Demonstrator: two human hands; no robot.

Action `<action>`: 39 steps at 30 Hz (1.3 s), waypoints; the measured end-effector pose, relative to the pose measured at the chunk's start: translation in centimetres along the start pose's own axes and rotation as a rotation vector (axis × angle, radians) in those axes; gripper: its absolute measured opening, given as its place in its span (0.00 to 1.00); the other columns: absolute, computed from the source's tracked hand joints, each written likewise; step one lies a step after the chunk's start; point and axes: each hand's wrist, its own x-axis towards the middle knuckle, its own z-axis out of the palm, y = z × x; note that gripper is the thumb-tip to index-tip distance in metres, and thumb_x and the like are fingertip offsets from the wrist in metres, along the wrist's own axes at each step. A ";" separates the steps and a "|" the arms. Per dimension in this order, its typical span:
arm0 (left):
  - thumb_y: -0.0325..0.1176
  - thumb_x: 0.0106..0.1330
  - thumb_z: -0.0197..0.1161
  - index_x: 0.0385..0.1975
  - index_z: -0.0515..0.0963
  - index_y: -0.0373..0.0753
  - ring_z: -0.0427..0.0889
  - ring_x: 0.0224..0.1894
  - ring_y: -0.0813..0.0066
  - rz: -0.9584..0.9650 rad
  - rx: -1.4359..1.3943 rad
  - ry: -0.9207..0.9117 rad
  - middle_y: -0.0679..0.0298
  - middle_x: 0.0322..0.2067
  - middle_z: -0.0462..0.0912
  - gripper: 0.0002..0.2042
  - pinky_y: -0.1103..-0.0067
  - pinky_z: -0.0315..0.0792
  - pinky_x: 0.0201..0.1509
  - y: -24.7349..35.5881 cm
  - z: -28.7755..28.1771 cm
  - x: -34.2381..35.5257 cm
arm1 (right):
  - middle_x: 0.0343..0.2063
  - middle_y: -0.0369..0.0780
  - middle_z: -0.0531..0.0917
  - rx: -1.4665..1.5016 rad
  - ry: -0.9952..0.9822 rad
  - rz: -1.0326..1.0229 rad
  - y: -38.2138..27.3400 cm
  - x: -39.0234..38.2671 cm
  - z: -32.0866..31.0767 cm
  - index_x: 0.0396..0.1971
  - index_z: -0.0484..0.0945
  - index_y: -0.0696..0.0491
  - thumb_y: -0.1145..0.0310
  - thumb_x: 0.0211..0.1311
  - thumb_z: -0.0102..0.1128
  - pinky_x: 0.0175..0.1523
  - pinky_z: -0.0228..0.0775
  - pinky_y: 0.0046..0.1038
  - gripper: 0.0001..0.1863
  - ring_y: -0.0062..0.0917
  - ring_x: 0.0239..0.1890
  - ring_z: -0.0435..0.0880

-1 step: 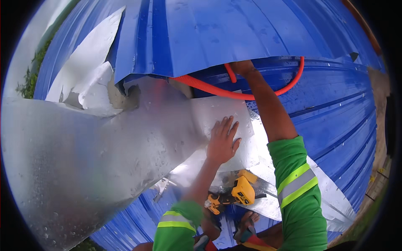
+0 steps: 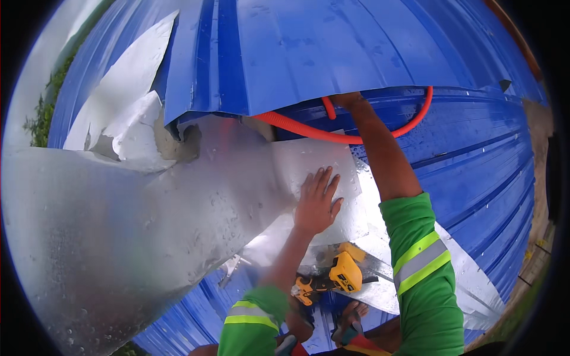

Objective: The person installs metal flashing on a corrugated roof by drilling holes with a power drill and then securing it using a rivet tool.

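My left hand [image 2: 316,202] lies flat, fingers spread, on a wet silvery metal sheet [image 2: 231,204]. My right hand [image 2: 349,99] reaches beneath the raised edge of a blue ribbed roofing sheet [image 2: 297,53]; its fingers are hidden there, so what they touch or hold cannot be seen. Close by that hand, an orange-red corrugated hose [image 2: 332,137] loops out from under the same edge, and one stub of it stands just left of the wrist. Below my left hand, between my forearms, rests a yellow and black cordless power tool [image 2: 346,274].
A torn, curled white sheet [image 2: 122,89] sticks up at the far left. More blue ribbed roofing [image 2: 475,160] stretches away on the right, wet in places. Another silvery sheet [image 2: 463,270] spreads under my right arm. My feet [image 2: 347,320] are at the lower edge.
The roof and sheets sit slightly lower in the picture, from a small shift of the view. Both hands keep their places.
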 end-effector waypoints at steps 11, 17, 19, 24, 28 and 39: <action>0.43 0.64 0.60 0.65 0.64 0.40 0.60 0.70 0.55 -0.041 0.015 -0.027 0.54 0.69 0.62 0.30 0.55 0.54 0.72 -1.6 -0.5 -0.7 | 0.44 0.48 0.80 -0.009 -0.165 0.285 -1.7 -6.0 2.5 0.40 0.79 0.54 0.65 0.65 0.56 0.51 0.76 0.40 0.10 0.40 0.51 0.79; 0.44 0.65 0.59 0.65 0.64 0.39 0.61 0.70 0.55 -0.045 -0.030 -0.005 0.54 0.68 0.63 0.30 0.56 0.55 0.71 -1.5 -0.4 -0.5 | 0.42 0.47 0.80 -0.006 -0.183 0.342 -2.6 -7.9 3.5 0.40 0.79 0.54 0.65 0.65 0.56 0.49 0.76 0.38 0.10 0.39 0.48 0.79; 0.44 0.66 0.58 0.66 0.64 0.39 0.61 0.70 0.55 -0.046 -0.029 -0.006 0.54 0.68 0.63 0.30 0.56 0.55 0.71 -1.4 -0.4 -0.5 | 0.41 0.47 0.80 -0.008 -0.182 0.355 -2.7 -8.1 3.6 0.40 0.79 0.54 0.66 0.65 0.56 0.49 0.76 0.38 0.10 0.38 0.47 0.79; 0.44 0.67 0.57 0.66 0.63 0.38 0.61 0.70 0.54 -0.036 -0.027 -0.006 0.53 0.68 0.62 0.29 0.55 0.55 0.72 -1.5 -0.7 -0.5 | 0.40 0.46 0.80 0.004 -0.182 0.368 -3.3 -8.1 3.9 0.40 0.78 0.55 0.66 0.65 0.56 0.47 0.76 0.37 0.09 0.36 0.45 0.80; 0.44 0.68 0.56 0.66 0.62 0.37 0.61 0.70 0.54 -0.039 -0.032 -0.007 0.53 0.68 0.62 0.29 0.55 0.54 0.71 -1.4 -0.6 -0.6 | 0.38 0.45 0.80 0.009 -0.184 0.382 -3.5 -8.3 3.9 0.40 0.78 0.55 0.67 0.65 0.56 0.46 0.76 0.36 0.09 0.35 0.43 0.80; 0.45 0.67 0.55 0.67 0.62 0.38 0.59 0.71 0.57 -0.066 0.014 -0.054 0.55 0.69 0.61 0.30 0.57 0.52 0.73 -1.6 -0.5 -0.6 | 0.34 0.44 0.81 0.033 -0.164 0.398 -2.7 -6.3 3.4 0.40 0.77 0.56 0.69 0.65 0.55 0.43 0.76 0.33 0.08 0.32 0.39 0.81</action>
